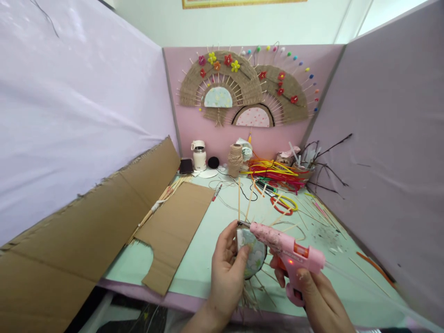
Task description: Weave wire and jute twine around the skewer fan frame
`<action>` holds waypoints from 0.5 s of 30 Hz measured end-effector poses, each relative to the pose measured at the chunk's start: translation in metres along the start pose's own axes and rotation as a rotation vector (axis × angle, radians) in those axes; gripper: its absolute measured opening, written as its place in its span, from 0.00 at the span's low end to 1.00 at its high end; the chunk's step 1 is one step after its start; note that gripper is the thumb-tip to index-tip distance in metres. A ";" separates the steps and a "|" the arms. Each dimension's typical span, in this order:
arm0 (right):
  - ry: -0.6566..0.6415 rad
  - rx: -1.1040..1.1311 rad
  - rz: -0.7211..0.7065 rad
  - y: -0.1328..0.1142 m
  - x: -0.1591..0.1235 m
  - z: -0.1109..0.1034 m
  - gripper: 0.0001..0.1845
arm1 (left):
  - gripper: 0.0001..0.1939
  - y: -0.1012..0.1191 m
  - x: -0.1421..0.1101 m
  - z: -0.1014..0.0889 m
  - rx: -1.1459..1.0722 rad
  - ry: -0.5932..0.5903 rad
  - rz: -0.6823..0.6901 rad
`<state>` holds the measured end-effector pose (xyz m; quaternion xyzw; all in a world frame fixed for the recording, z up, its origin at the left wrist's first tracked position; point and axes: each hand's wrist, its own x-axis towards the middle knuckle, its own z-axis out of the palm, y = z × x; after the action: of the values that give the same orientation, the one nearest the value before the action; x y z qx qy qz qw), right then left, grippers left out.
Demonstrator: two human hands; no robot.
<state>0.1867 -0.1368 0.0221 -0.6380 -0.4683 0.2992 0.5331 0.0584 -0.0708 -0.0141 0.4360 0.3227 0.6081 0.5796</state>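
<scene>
Closed around a small rounded fabric-covered piece [255, 254], my left hand [227, 268] keeps it upright above the front of the table, thumb on its floral face. Thin wooden sticks [248, 206] fan out from the piece's edge, and more stick ends show below it. My right hand [308, 289] grips a pink hot glue gun [291, 249] by its handle, with a small light glowing on its side. The gun's metal nozzle meets the upper corner of the piece, close to my left fingertips. Part of the piece is hidden behind the gun.
Flat cardboard [180, 226] lies at left beside a bundle of sticks [157, 206]. Scissors [282, 203], coloured pipe cleaners [274, 171], a twine spool [235, 159] and a white bottle [199, 157] stand or lie farther back. Decorated woven fans [222, 69] hang on the pink back panel. Dark twigs [329, 171] project at right.
</scene>
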 end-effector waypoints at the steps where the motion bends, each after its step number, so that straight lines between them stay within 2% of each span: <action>1: -0.006 -0.005 -0.010 0.000 0.000 0.000 0.29 | 0.22 0.000 0.000 0.000 -0.002 -0.001 0.002; 10: 0.001 0.039 0.035 -0.002 0.000 0.003 0.28 | 0.22 0.001 0.000 0.001 -0.001 0.000 0.013; 15: -0.038 0.004 0.029 -0.001 0.000 0.001 0.27 | 0.23 0.002 0.000 0.002 0.001 0.003 0.008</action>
<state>0.1854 -0.1363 0.0232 -0.6379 -0.4682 0.3201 0.5210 0.0590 -0.0710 -0.0112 0.4365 0.3220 0.6112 0.5764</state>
